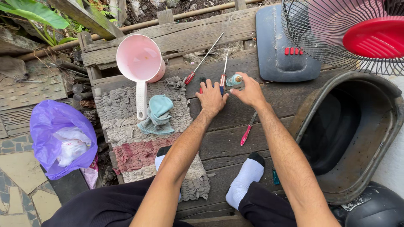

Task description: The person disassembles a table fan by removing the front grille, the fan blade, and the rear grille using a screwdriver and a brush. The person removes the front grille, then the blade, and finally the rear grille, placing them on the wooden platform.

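Note:
My left hand (211, 98) lies flat on the wooden planks, fingers spread, its fingertips by a small dark brush and the handle of a screwdriver (222, 77) with a red and blue grip. My right hand (248, 89) is closed around a small pale green bottle (234, 80) lying beside that screwdriver. A longer red-handled screwdriver (203, 59) lies diagonally to the left. A third, pink-handled screwdriver (246, 131) rests on the planks near my right forearm.
A pink scoop (141, 63) and a teal cloth (159, 114) sit on a woven mat (113, 109). A fan with a red hub (370, 35) and grey base (280, 46) stands at top right. A dark tub (351, 134), a purple bag (61, 134) and my socked feet are nearby.

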